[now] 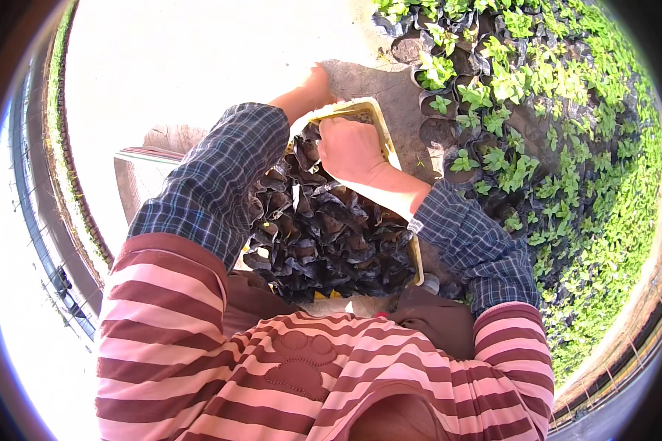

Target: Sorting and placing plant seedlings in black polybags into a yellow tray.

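Observation:
A yellowish plastic crate (393, 144) stands before me, packed with black plastic nursery bags (331, 237) of soil. My right hand (353, 148) is inside its far end, fingers curled down beside the bags; its fingertips are hidden, so what it holds cannot be told. My left hand (315, 88) is at the crate's far left corner, partly washed out by glare, its fingers mostly hidden behind the rim.
Rows of leafy seedlings (562, 160) in black bags fill the right side. Single bagged seedlings (463, 161) stand near the crate. A stack of flat trays or sheets (149, 160) lies at the left on the sunlit concrete ground (358, 77).

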### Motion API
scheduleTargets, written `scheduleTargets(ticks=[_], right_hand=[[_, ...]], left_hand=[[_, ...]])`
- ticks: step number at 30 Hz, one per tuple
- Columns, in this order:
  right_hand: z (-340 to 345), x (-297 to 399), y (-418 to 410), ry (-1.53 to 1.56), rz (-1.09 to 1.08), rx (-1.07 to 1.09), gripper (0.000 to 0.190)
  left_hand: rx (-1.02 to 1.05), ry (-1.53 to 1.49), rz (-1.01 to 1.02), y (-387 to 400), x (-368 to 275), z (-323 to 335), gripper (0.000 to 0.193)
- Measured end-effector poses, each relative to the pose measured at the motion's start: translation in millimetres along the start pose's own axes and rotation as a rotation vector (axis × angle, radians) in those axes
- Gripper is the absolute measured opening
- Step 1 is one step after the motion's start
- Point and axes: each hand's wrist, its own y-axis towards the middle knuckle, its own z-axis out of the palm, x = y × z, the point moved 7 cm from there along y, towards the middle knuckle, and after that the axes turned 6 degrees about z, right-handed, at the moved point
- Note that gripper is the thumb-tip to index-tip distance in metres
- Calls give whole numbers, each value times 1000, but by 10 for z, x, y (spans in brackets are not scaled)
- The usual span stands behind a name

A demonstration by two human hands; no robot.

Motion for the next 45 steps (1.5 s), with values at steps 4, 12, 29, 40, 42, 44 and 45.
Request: scheduleTargets(ticks=[4,12,29,40,42,44,45], right_hand=[[136,-93,107,4,-43,88,14],[341,327,222,-21,-249,106,13],[133,-214,127,-154,43,239,14],[-221,403,-85,-317,-334,-145,17],[151,620,-124,-214,-532,42,18],[153,863,-125,-406,-547,-9,21],[318,625,-169,-237,-545,-61,23]], left_hand=[[-42,-120,-62,-9,112,12,123],[-157,-250,-17,-75,93,-50,114],[-112,-311,-40,-57,117,-22,125],[-247,-190,10,18,36,-27,121],[-228,-282,-31,-60,234,3,112],[-184,-313,-98,-184,521,12,108],[-192,-188,-56,-108,149,-66,106]])
